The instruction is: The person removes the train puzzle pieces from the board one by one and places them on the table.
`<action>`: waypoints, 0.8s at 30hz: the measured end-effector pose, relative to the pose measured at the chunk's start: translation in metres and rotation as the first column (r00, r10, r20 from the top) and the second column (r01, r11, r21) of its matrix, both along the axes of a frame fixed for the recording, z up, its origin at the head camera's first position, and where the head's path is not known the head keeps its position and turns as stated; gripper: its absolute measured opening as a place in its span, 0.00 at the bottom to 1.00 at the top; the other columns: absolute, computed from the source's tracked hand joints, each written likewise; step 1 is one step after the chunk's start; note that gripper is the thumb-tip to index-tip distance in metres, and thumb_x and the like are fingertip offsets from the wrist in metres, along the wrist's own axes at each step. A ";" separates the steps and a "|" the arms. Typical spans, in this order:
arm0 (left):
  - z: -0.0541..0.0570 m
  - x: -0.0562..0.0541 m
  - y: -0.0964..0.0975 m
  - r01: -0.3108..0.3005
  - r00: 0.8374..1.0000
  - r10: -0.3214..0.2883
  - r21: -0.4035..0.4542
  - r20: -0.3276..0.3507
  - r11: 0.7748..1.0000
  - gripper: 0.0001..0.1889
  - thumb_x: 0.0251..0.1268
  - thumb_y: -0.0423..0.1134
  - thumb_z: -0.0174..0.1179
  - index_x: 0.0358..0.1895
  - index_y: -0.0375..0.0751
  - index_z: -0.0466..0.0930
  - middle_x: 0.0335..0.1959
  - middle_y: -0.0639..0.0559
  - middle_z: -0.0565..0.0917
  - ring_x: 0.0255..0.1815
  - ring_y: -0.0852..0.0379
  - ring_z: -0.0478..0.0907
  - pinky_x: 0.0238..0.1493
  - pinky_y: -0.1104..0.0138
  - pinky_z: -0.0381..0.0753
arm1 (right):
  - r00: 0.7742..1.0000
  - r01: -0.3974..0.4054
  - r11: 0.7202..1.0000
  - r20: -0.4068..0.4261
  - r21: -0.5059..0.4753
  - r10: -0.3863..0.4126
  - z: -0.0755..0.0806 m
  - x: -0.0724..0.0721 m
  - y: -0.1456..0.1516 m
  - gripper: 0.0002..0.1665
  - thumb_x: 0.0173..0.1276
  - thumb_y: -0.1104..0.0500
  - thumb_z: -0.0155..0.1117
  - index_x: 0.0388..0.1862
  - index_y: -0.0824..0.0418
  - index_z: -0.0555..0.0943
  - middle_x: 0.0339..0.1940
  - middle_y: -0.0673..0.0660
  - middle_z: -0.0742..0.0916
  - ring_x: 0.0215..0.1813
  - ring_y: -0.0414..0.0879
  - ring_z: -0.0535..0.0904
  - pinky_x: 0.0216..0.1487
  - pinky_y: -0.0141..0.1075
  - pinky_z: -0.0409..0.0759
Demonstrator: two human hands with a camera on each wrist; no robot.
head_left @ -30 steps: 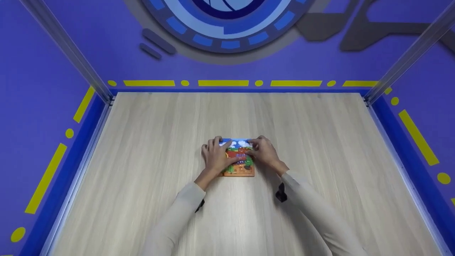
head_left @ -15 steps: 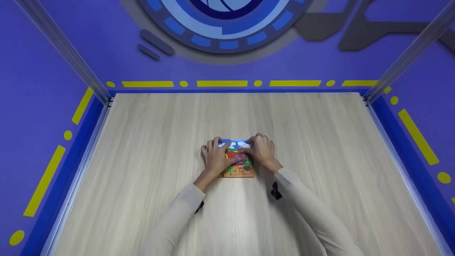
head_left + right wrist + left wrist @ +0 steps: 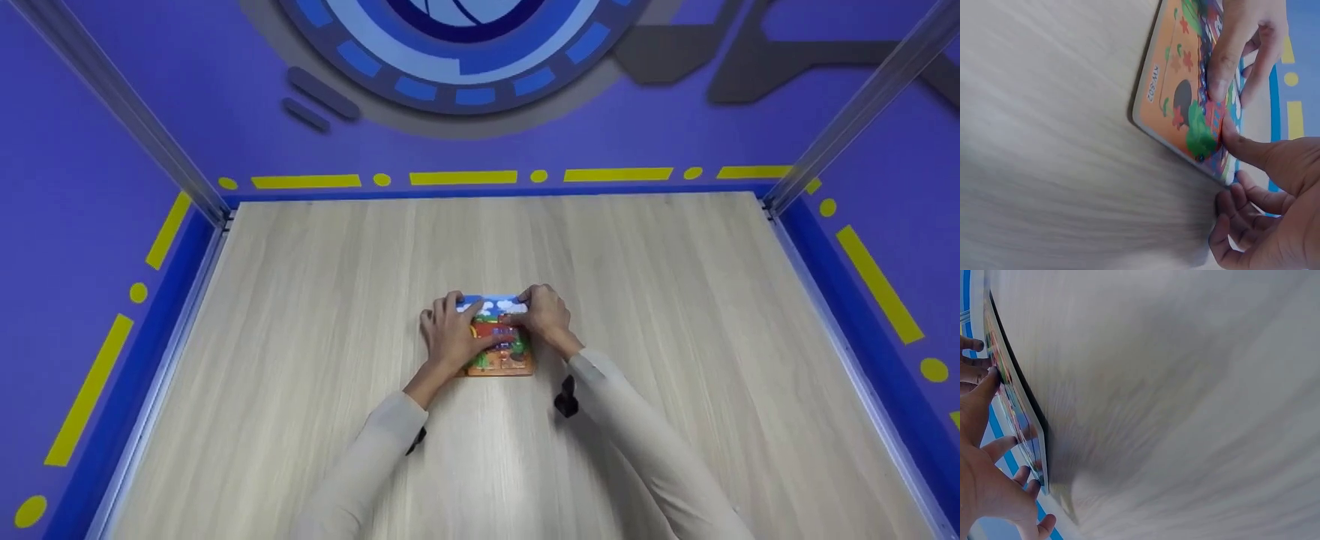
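Observation:
A flat, brightly printed puzzle board (image 3: 496, 370) lies near the middle of the table, blue sky at its far side and orange ground at its near side. Over its left part is my left hand (image 3: 450, 337), fingers spread toward the left and far edges, thumb pressing on the middle of the picture. My right hand (image 3: 547, 311) holds the far right edge: its thumb rests on the face beside the left thumb, and its fingers bend at the rim. In the right wrist view the board (image 3: 1157, 104) shows a printed label and a green shape under the right thumb.
The pale wood-grain table (image 3: 337, 262) surrounds the board. Blue-purple panels (image 3: 480, 150) with yellow marks stand at the back and both sides, with metal posts (image 3: 832, 112) at the corners. A black wrist device (image 3: 567, 397) hangs under the right sleeve.
My right hand has shifted slightly left and its forearm has drawn inward, its thumb staying on the board. The left hand holds the same pose. The head view has shifted a little.

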State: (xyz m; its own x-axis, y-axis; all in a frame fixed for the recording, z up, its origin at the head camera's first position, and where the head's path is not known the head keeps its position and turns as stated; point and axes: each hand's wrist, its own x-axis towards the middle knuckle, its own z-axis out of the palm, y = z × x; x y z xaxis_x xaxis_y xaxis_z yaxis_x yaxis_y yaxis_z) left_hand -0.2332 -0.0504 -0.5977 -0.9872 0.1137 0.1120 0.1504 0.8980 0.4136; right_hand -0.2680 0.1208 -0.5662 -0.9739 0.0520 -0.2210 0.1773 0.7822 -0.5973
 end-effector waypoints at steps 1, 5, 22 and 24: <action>0.000 0.000 0.000 -0.002 1.000 0.002 0.003 -0.004 1.000 0.47 0.47 0.72 0.71 0.70 0.52 0.77 0.66 0.41 0.70 0.64 0.40 0.66 0.62 0.41 0.61 | 1.000 0.007 1.000 0.006 -0.015 -0.007 0.000 -0.001 0.000 0.26 0.59 0.53 0.81 0.51 0.65 0.84 0.50 0.61 0.86 0.48 0.52 0.82 0.53 0.47 0.81; -0.001 0.000 0.001 0.015 1.000 -0.016 0.034 0.003 0.999 0.47 0.48 0.71 0.71 0.71 0.51 0.76 0.67 0.39 0.70 0.64 0.38 0.66 0.62 0.40 0.61 | 0.999 0.038 0.998 0.036 -0.051 -0.036 0.000 -0.002 0.001 0.25 0.58 0.56 0.81 0.50 0.65 0.83 0.49 0.61 0.86 0.46 0.50 0.79 0.52 0.45 0.79; 0.003 0.001 0.000 0.012 1.000 -0.013 0.047 0.013 0.999 0.44 0.51 0.67 0.72 0.70 0.50 0.77 0.69 0.37 0.69 0.67 0.37 0.64 0.66 0.37 0.58 | 0.998 0.053 0.989 0.045 -0.140 -0.048 0.001 -0.002 0.000 0.25 0.58 0.58 0.81 0.51 0.64 0.81 0.47 0.59 0.84 0.47 0.49 0.77 0.53 0.43 0.75; 0.004 0.001 0.001 0.006 1.000 -0.007 0.043 0.020 0.999 0.44 0.51 0.69 0.71 0.71 0.50 0.76 0.69 0.37 0.69 0.67 0.37 0.64 0.67 0.37 0.58 | 0.998 0.049 0.986 0.039 -0.161 -0.044 0.001 -0.002 0.000 0.25 0.58 0.59 0.81 0.51 0.65 0.81 0.47 0.60 0.84 0.47 0.50 0.77 0.54 0.43 0.75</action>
